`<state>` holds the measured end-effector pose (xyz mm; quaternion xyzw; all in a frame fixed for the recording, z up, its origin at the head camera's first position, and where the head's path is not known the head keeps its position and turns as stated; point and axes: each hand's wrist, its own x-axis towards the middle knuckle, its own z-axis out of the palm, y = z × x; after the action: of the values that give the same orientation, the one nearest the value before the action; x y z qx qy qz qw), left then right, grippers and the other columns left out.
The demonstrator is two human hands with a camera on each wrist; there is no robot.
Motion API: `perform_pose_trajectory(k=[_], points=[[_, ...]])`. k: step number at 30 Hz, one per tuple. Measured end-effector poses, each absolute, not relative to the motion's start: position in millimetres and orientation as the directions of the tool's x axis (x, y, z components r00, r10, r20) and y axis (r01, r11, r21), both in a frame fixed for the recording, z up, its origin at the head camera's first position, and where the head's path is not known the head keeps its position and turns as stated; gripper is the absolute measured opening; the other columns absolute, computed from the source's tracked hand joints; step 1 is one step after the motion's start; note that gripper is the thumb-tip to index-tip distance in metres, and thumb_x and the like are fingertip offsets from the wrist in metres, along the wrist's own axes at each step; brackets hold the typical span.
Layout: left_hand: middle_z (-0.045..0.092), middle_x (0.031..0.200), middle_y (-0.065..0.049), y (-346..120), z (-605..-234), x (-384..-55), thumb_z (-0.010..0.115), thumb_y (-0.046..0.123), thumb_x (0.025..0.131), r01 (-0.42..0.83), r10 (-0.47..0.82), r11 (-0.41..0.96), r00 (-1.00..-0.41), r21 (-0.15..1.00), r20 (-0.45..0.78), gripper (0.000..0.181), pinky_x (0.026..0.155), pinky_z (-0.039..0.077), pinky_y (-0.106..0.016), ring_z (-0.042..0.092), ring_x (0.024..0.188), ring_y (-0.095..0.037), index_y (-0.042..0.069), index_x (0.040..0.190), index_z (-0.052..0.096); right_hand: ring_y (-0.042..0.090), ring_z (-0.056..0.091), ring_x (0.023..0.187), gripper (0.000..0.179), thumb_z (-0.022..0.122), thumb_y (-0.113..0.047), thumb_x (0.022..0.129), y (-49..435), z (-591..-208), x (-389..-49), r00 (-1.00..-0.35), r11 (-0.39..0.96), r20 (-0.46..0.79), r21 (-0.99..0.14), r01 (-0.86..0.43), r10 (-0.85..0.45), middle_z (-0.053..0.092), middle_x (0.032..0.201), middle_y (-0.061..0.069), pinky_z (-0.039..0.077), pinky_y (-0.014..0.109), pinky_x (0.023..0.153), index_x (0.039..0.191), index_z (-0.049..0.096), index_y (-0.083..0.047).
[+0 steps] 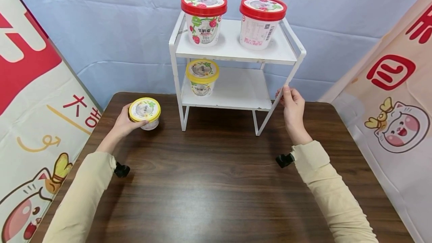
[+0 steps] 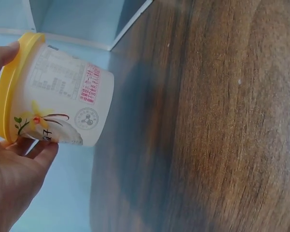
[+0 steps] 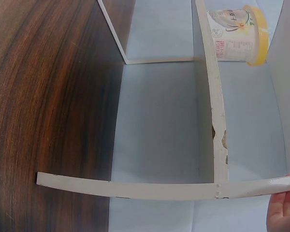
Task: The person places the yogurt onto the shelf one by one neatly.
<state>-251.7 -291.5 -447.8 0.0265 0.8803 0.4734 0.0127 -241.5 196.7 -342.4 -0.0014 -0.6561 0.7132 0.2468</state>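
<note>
My left hand [image 1: 125, 123] grips a small paper ice cream tub with a yellow lid [image 1: 145, 111], at the back left of the table. In the left wrist view the thumb rests on the lid of the tub [image 2: 63, 92] and the fingers curl under its side; its base is close over the wood. My right hand [image 1: 293, 108] pinches the right front leg of a white two-tier shelf rack [image 1: 233, 104]. On the lower tier, at the left, stands another yellow-lidded tub [image 1: 201, 80], also seen in the right wrist view.
Two larger tubs with red lids stand on the top tier, one at the left [image 1: 204, 20] and one at the right [image 1: 261, 25]. The brown wooden table [image 1: 202, 175] stretches in front of the rack. Printed banners [image 1: 388, 104] flank both sides, and a pale blue cloth hangs behind.
</note>
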Motion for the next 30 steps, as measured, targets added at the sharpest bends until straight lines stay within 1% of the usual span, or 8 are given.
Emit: perform_pose_trajectory(k=[6, 11, 19, 24, 30], points=[[0.026, 0.136, -0.029, -289, -443, -246, 0.074, 0.025, 0.076, 0.062, 0.086, 0.574, -0.996, 0.816, 0.015, 0.098, 0.099, 0.025, -0.057, 0.027, 0.125, -0.043, -0.003, 0.142, 0.008, 0.010, 0.056, 0.073, 0.021, 0.050, -0.018, 0.094, 197, -342, -241, -0.878, -0.004, 0.331, -0.935, -0.354, 0.346, 0.061, 0.073, -0.004, 0.046, 0.020, 0.071, 0.081, 0.059, -0.005], [0.029, 0.134, -0.029, -285, -441, -241, 0.075, 0.022, 0.075, 0.098, 0.112, 0.580, -0.993, 0.809, 0.040, 0.096, 0.099, 0.026, -0.056, 0.029, 0.125, -0.042, -0.003, 0.142, 0.010, 0.012, 0.056, 0.073, 0.021, 0.050, -0.019, 0.094, 197, -342, -241, -0.879, -0.015, 0.324, -0.936, -0.351, 0.350, 0.061, 0.073, -0.002, 0.045, 0.021, 0.071, 0.079, 0.059, -0.007], [0.032, 0.132, -0.028, -280, -438, -234, 0.076, 0.024, 0.073, 0.125, 0.155, 0.599, -0.987, 0.791, 0.039, 0.096, 0.097, 0.030, -0.055, 0.033, 0.121, -0.041, -0.002, 0.141, 0.013, 0.014, 0.055, 0.075, 0.022, 0.051, -0.020, 0.094, 197, -342, -241, -0.886, -0.034, 0.306, -0.940, -0.338, 0.348, 0.061, 0.075, -0.001, 0.045, 0.022, 0.072, 0.080, 0.058, -0.004], [0.033, 0.131, -0.027, -279, -436, -230, 0.077, 0.024, 0.072, 0.145, 0.186, 0.601, -0.982, 0.786, 0.039, 0.096, 0.096, 0.030, -0.056, 0.034, 0.120, -0.041, -0.002, 0.141, 0.015, 0.013, 0.056, 0.075, 0.022, 0.051, -0.020, 0.093, 198, -342, -241, -0.889, -0.049, 0.301, -0.940, -0.337, 0.344, 0.061, 0.075, 0.000, 0.045, 0.022, 0.073, 0.080, 0.058, -0.004], [0.033, 0.133, -0.027, -277, -435, -227, 0.077, 0.025, 0.072, 0.167, 0.229, 0.617, -0.973, 0.769, 0.028, 0.096, 0.096, 0.030, -0.057, 0.034, 0.122, -0.041, -0.002, 0.141, 0.015, 0.011, 0.056, 0.073, 0.023, 0.050, -0.019, 0.094, 197, -342, -241, -0.883, -0.026, 0.322, -0.936, -0.352, 0.343, 0.060, 0.074, -0.001, 0.046, 0.021, 0.071, 0.078, 0.058, -0.005]])
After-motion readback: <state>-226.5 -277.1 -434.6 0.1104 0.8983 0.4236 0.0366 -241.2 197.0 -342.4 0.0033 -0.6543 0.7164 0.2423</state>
